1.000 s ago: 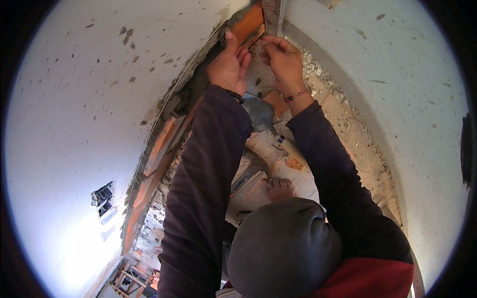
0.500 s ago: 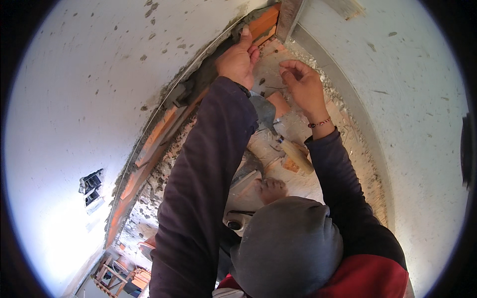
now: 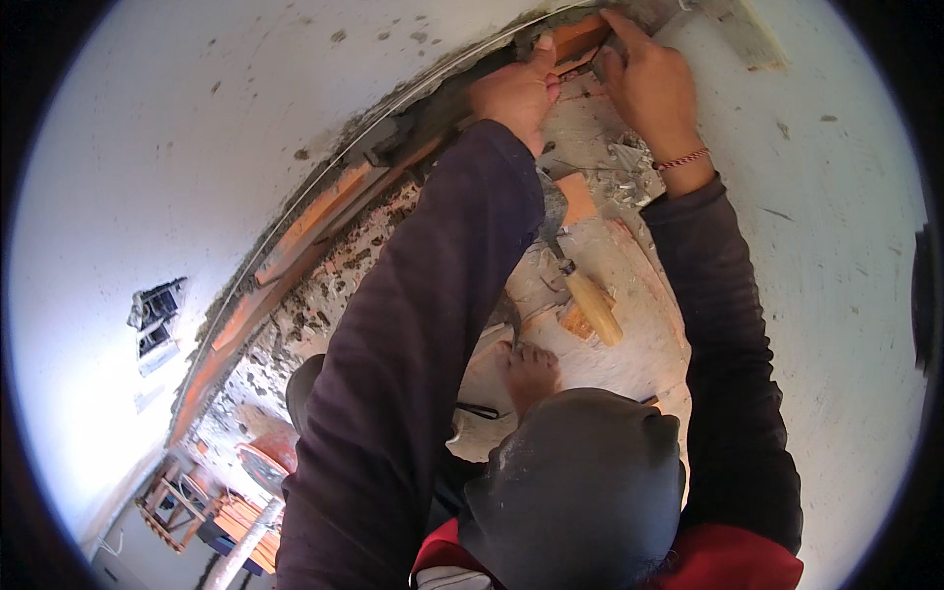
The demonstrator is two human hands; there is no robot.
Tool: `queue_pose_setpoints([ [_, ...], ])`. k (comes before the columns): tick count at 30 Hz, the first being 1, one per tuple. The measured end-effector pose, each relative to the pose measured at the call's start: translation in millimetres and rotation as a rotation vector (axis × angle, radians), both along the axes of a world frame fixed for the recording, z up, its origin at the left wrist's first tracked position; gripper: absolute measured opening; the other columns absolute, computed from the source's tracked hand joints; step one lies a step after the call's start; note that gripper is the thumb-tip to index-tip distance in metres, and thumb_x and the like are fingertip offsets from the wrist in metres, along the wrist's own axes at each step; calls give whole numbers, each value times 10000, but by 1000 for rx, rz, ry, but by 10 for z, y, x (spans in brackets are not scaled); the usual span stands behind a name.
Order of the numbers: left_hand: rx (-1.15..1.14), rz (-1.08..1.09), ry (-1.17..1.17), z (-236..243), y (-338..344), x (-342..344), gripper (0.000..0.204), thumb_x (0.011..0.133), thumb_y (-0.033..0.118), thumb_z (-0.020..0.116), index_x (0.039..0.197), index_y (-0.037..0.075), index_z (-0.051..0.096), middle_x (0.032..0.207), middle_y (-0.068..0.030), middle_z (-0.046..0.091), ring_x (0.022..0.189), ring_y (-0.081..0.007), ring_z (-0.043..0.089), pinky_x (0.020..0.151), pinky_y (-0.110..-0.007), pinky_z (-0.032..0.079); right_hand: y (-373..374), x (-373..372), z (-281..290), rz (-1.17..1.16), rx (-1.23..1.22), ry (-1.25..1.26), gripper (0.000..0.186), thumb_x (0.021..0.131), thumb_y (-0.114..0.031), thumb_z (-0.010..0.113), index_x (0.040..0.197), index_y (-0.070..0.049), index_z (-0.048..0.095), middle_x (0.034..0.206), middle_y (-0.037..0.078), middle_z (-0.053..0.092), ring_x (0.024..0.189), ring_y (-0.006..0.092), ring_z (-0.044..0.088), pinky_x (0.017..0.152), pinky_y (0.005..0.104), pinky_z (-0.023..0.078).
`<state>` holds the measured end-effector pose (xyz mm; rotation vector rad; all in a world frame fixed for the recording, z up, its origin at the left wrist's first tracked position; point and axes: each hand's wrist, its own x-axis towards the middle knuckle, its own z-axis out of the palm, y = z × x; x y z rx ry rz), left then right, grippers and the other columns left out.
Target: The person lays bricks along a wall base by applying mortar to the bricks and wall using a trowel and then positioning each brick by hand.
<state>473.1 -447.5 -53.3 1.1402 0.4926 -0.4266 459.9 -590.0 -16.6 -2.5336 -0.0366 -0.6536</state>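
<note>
At the far end of the wall's foot, my left hand (image 3: 516, 96) is closed on an orange brick (image 3: 578, 39), its thumb over the top edge. Grey mortar (image 3: 447, 106) lies behind and beside that hand. My right hand (image 3: 654, 87) reaches to the brick's right end near the corner. Its index finger is stretched out and the thumb stands apart, with the other fingers partly hidden. Below the hands, a trowel lies on the floor, its wooden handle (image 3: 593, 307) toward me and its blade (image 3: 553, 206) partly covered by my left sleeve.
Along the left wall runs a row of orange bricks (image 3: 313, 224) under a taut string (image 3: 285, 211). Broken brick pieces (image 3: 577, 197) and rubble (image 3: 629, 167) lie on the floor. My bare foot (image 3: 531, 372) is beside a dark metal tool (image 3: 508, 313). An open wall box (image 3: 155, 323) sits at left.
My right hand has moved up and right from above the floor to the brick's far end, its index finger now extended. My left hand stays on the brick while the view has shifted.
</note>
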Motion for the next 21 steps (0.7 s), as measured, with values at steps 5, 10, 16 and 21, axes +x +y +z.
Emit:
queue_pose_setpoints([
  [5, 59, 53, -15, 31, 15, -28, 461, 854, 352, 720, 1073, -23, 567, 982, -92, 584, 891, -167, 593, 821, -272, 541, 14, -20, 49, 23, -113, 58, 313, 797, -90, 613, 1101, -31, 656, 689, 264, 608, 603, 406, 623, 561, 463, 501],
  [10, 81, -55, -20, -21, -31, 40, 469, 870, 397, 688, 1082, -4, 566, 986, -82, 577, 892, -161, 583, 815, -269, 536, -210, -38, -151, 79, -245, 10, 474, 790, -123, 633, 1257, -189, 583, 732, 170, 654, 642, 353, 638, 595, 441, 517],
  [16, 38, -63, 18, -20, 77, 58, 500, 884, 428, 656, 1150, 18, 548, 1036, -63, 535, 979, -153, 525, 904, -283, 486, -71, -84, -234, -60, -27, 158, 457, 806, -145, 568, 1257, -217, 583, 672, 181, 638, 595, 375, 633, 547, 470, 518],
  [21, 10, -72, 7, -75, 100, 68, 531, 875, 387, 682, 1172, -23, 522, 1076, -76, 526, 1019, -167, 521, 949, -306, 467, -68, -247, -154, -114, 197, 230, 478, 805, -195, 571, 1283, -206, 559, 715, 164, 656, 665, 362, 655, 585, 462, 522],
])
